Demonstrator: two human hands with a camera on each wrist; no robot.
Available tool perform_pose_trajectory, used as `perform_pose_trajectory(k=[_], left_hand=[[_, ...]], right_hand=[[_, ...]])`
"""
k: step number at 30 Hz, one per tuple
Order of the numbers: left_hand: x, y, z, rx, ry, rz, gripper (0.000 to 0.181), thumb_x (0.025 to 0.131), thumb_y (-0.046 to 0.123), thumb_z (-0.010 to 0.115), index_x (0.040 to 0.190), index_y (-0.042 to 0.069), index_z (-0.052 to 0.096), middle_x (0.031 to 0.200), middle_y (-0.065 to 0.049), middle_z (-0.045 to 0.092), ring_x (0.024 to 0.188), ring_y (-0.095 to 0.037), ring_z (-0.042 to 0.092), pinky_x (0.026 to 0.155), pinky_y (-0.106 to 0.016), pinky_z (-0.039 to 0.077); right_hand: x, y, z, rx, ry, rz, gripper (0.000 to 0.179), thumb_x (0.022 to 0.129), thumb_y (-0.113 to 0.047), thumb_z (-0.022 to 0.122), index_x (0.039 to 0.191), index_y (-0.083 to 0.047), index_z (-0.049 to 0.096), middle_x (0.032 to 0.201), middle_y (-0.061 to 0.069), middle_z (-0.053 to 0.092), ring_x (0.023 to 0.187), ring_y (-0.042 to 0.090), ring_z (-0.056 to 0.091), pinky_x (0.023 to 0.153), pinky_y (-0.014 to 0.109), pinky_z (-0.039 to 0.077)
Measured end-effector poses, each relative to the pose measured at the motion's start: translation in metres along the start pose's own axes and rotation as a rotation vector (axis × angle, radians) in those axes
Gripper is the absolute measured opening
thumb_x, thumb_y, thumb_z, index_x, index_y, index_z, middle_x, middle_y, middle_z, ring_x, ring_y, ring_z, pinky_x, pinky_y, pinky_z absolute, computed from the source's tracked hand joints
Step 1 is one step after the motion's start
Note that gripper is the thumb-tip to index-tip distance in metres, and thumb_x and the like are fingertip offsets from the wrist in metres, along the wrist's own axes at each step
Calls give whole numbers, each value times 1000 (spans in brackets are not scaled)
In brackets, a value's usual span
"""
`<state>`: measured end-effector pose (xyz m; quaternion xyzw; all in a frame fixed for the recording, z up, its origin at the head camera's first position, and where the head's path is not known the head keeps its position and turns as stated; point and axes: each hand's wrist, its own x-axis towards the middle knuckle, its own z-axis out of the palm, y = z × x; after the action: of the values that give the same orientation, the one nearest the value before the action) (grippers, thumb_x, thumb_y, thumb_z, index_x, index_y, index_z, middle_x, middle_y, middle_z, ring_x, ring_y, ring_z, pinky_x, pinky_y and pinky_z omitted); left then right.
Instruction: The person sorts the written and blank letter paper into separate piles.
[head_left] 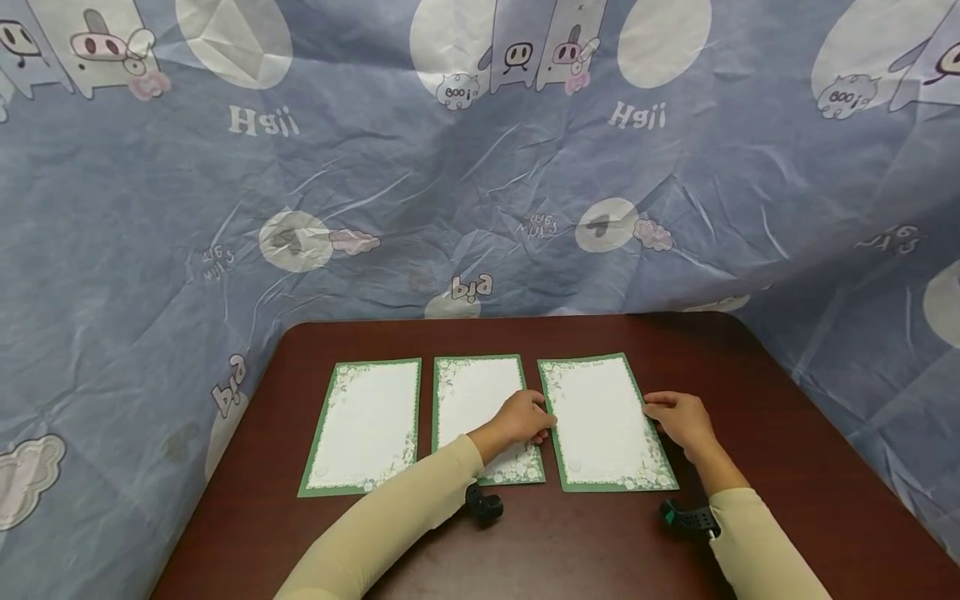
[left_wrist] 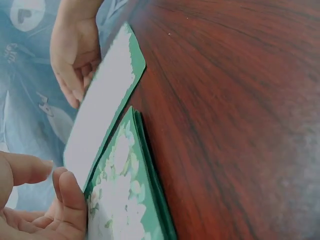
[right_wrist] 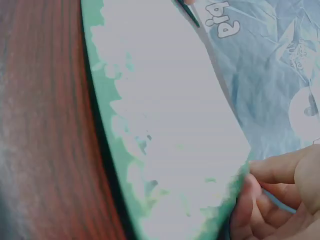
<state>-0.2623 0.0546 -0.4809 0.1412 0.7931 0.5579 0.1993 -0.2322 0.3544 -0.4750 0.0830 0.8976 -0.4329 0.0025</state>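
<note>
Three white sheets with green floral borders lie side by side on the table: a left sheet (head_left: pixel 365 425), a middle sheet (head_left: pixel 472 400) and a right sheet (head_left: pixel 603 421). My left hand (head_left: pixel 519 418) reaches across the middle sheet, its fingertips on the left edge of the right sheet. In the left wrist view, the thumb and a finger (left_wrist: pixel 30 168) are close together at that edge. My right hand (head_left: pixel 681 421) pinches the right sheet's opposite edge between thumb and finger, as the right wrist view shows at the sheet's border (right_wrist: pixel 235 187).
The dark red-brown wooden table (head_left: pixel 600 542) has rounded far corners. Behind and beside it hangs a wrinkled blue printed cloth (head_left: pixel 450 183). Dark bands with small devices (head_left: pixel 483 504) are on both wrists.
</note>
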Motion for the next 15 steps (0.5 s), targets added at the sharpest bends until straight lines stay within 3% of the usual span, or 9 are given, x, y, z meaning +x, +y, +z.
perform_pose_trajectory(k=[3,7,15], left_hand=[[0,-1,-3,12,-12,20,55,100,11,66,148,-6,44,81,-11,68,59,-17,60,59,-29,54],[-3,-5,-9,-43,-11,35,51,101,11,64,146,-5,48,88,-14,69,65,-20,63,60,-31,54],[-17,-14,-34,-116,5,10,51,101,16,65,145,-3,49,107,-13,68,87,-26,69,72,-37,59]], right_hand=[[-3,-3,-3,-18,10,-18,42,104,-18,58,135,10,59,125,30,62,105,44,64,83,49,57],[-4,-8,2,9,18,-25,41,104,-18,58,135,9,60,125,28,62,106,42,64,83,47,57],[1,-38,33,46,-5,-41,38,103,-18,60,131,8,63,119,24,67,99,34,67,75,36,57]])
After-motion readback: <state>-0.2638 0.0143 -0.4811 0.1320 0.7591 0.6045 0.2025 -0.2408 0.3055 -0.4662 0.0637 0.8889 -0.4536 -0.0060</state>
